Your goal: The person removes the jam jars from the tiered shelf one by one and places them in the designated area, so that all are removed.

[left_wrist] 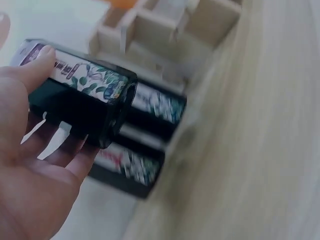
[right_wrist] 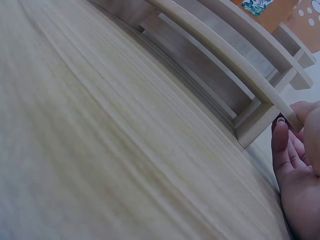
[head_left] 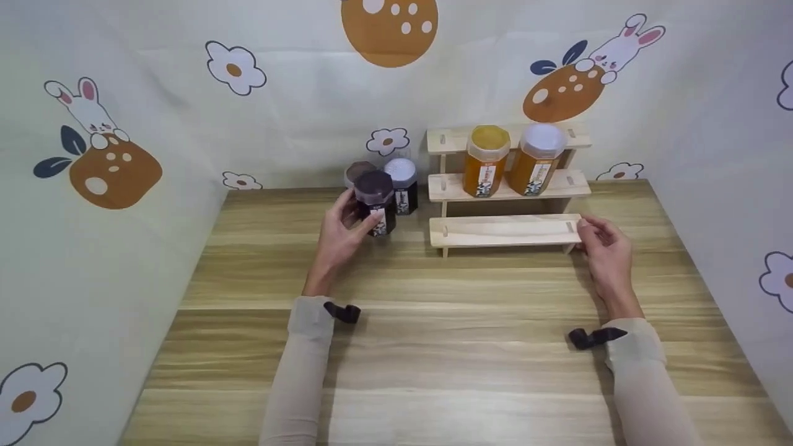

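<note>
In the head view, my left hand [head_left: 337, 238] grips a dark octagonal jar [head_left: 379, 220] with a translucent lid, thumb across its label. The left wrist view shows this jar [left_wrist: 75, 110] in front of two similar dark jars, its base apparently off the table. Of those two, one has a white lid [head_left: 401, 170]; the other, with a brownish lid [head_left: 357, 171], is partly hidden. At the right end of a three-tier wooden rack [head_left: 505, 232], my right hand [head_left: 607, 257] holds the lowest step by its edge; some fingers are hidden.
On the rack's middle step stand two amber jars, one with a yellow lid [head_left: 488, 139], one with a white lid [head_left: 543, 141]. The wood-grain table [head_left: 464, 347] meets a printed cloth backdrop [head_left: 297, 118] behind and at both sides.
</note>
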### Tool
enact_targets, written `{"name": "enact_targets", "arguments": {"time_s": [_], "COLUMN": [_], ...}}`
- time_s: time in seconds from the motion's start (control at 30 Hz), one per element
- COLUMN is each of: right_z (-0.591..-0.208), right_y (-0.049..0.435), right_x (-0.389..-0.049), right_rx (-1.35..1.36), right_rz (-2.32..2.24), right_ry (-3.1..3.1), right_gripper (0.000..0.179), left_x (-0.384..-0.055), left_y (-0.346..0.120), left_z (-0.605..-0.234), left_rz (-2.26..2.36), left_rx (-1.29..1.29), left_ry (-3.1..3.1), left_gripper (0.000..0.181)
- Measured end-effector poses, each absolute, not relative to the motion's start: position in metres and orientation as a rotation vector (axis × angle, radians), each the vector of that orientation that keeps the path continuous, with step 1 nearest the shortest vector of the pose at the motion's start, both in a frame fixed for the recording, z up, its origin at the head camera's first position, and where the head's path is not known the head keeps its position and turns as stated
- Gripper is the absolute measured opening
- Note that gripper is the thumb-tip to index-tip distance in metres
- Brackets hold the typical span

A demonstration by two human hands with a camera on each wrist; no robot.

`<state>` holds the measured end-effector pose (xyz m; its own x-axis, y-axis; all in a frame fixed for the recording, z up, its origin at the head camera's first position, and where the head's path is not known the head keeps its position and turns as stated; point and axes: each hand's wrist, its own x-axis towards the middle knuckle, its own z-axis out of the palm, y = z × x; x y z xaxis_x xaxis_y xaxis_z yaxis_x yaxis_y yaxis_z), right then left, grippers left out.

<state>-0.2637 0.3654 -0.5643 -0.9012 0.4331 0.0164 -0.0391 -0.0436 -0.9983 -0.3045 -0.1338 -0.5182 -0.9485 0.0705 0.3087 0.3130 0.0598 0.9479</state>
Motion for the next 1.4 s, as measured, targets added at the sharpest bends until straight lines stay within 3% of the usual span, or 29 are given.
{"name": "enact_targets", "arguments": {"time_s": [0.63,0.9,1.4], "right_z": [-0.565,-0.565,-0.563], "right_y": [0.365,0.368,0.367], "right_x": [-0.265,-0.263,-0.264], "right_rx": [-0.411,-0.396,-0.415], "right_rz": [2.024,2.025,2.044], "right_ry": [-1.908,-1.893,-1.868], "right_gripper": [0.037,0.038,0.037], "left_x": [-0.303,-0.313,-0.333], "left_y": [-0.202,-0.210,-0.199], "left_z": [-0.558,-0.567,-0.566], "left_rz": [-2.044,-2.078,-1.483], "left_rx": [-0.160,-0.217,-0.046], "left_ry": [-2.162,-2.103,-2.338], "left_gripper": [0.082,0.082,0.081]}}
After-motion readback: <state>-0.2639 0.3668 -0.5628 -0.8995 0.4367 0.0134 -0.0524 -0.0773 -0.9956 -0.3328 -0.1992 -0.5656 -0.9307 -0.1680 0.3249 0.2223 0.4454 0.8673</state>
